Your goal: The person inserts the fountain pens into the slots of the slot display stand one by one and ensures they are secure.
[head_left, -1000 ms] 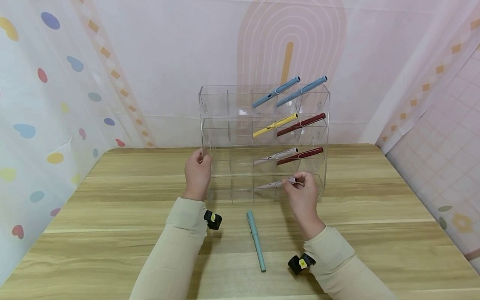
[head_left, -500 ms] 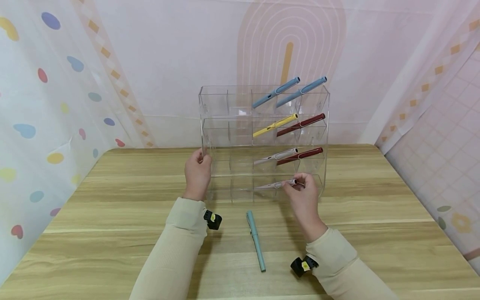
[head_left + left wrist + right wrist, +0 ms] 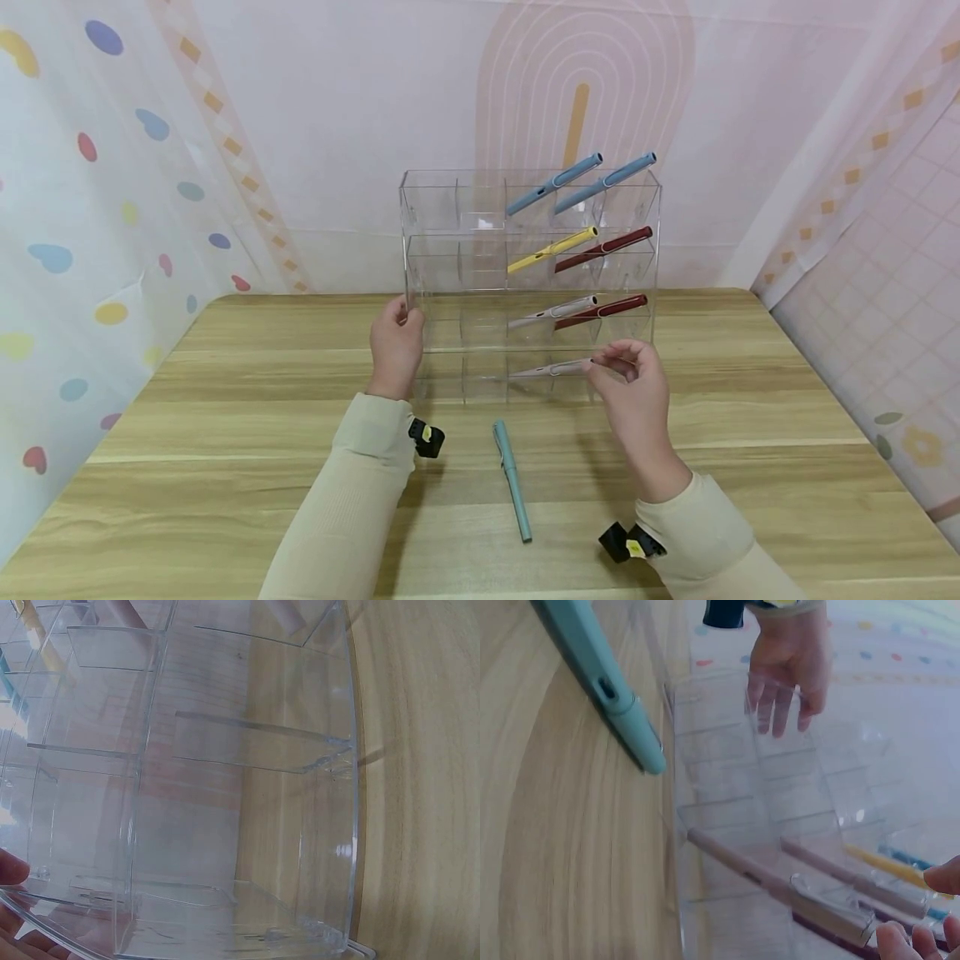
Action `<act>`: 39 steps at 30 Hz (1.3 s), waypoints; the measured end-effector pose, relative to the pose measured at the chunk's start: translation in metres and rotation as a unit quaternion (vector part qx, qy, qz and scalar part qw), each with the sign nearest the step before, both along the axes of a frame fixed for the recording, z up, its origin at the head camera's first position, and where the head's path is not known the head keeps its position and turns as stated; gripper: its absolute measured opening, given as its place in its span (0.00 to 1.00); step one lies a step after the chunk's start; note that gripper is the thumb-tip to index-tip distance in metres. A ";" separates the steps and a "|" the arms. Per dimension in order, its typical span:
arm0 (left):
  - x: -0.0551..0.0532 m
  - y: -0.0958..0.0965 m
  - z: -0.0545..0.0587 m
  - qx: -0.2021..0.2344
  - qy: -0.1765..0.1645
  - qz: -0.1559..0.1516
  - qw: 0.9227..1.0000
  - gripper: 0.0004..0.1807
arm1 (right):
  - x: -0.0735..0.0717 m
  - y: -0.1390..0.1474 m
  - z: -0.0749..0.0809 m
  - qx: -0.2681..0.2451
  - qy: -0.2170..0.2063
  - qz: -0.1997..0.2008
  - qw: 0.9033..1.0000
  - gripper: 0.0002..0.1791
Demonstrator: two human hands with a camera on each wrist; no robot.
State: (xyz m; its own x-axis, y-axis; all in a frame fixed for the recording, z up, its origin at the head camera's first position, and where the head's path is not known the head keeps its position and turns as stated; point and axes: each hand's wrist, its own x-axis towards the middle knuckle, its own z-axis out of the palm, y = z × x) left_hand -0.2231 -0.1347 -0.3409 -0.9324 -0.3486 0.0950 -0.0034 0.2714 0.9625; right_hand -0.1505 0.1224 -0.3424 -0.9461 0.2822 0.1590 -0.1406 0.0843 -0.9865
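Observation:
A clear acrylic pen rack [image 3: 483,287] with stepped rows stands upright on the table. My left hand [image 3: 397,346] holds its left side edge, thumb in front; in the left wrist view those fingertips [image 3: 13,868] lie at the clear panel's edge. A pale pink pen [image 3: 551,369] leans in the bottom row. Just off its cap end is my right hand [image 3: 633,396], thumb and fingers loosely bent; the right wrist view shows a gap between the thumb [image 3: 945,876] and fingers, with nothing in it. A teal pen [image 3: 513,483] lies on the table before the rack.
Higher rows hold two blue pens [image 3: 606,183], a yellow pen [image 3: 553,250], two dark red pens [image 3: 603,250] and another pale pink pen [image 3: 555,312]. A patterned curtain [image 3: 360,125] hangs behind the wooden table [image 3: 247,467].
My right hand has let go of the bottom-row pink pen and moved slightly right. The left hand stays on the rack's side, and the teal pen lies where it was.

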 end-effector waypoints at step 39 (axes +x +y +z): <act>0.000 0.001 0.000 -0.008 0.002 0.008 1.000 0.19 | -0.007 -0.055 -0.040 0.241 -0.142 0.296 0.913 0.23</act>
State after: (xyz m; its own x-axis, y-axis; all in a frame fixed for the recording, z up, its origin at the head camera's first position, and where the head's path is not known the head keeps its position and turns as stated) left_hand -0.2227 -0.1338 -0.3407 -0.9266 -0.3615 0.1035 -0.0045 0.2859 0.9583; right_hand -0.1578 0.0677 -0.3820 -0.9328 -0.3301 -0.1450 -0.0469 0.5099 -0.8590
